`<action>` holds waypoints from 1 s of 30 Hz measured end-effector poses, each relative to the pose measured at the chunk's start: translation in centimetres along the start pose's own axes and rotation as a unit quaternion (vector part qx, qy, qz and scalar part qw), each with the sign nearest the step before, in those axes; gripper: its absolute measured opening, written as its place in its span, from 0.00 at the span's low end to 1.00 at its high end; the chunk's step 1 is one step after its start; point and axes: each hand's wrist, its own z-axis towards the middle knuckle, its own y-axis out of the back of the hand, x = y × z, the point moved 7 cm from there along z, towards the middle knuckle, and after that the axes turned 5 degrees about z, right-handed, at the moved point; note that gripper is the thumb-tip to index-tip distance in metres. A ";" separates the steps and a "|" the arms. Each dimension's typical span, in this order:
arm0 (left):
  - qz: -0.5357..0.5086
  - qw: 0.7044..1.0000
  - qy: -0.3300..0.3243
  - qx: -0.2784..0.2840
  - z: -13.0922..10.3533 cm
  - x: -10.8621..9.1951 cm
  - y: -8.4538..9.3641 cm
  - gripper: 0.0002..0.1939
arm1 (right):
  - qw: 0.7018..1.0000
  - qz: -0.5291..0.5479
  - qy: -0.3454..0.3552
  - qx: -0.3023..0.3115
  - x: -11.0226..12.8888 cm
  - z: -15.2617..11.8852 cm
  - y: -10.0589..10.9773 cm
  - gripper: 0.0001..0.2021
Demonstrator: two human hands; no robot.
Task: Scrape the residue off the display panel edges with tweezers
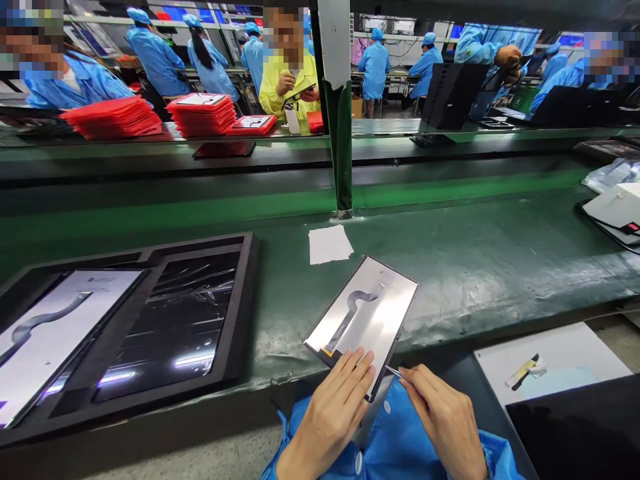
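A silvery panel (364,317) is pressed flat by the open fingers of the left hand (333,407) at its near edge, on the green bench (480,267). A thin tool (393,371) is pinched in the right hand (440,413), its tip touching the panel's near right edge. Just beyond the panel a white paper (329,244) is seen. Well left of the left hand, a black tray (150,320) holds another panel (50,333). Right of the right hand lies a white sheet (575,360) with a small strip (523,371). Nothing is seen between hands and panel.
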 end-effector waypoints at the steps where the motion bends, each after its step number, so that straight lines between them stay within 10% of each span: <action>1: 0.001 1.000 0.000 0.000 0.1 0.0 0.0 0.18 | 1.000 0.000 0.001 0.002 0.0 0.0 -0.1 0.16; 9: -0.002 1.000 0.003 0.001 0.1 0.1 0.1 0.18 | 0.986 0.115 -0.104 0.061 -1.8 0.3 -0.8 0.16; 17: -0.019 1.000 0.019 0.003 -0.2 0.2 -0.2 0.20 | 0.883 0.325 -0.302 0.151 -4.4 0.9 -2.8 0.23; 30: -0.023 0.999 0.014 0.024 0.0 0.3 -0.1 0.20 | 0.819 0.403 -0.365 0.183 -4.6 0.5 -3.7 0.28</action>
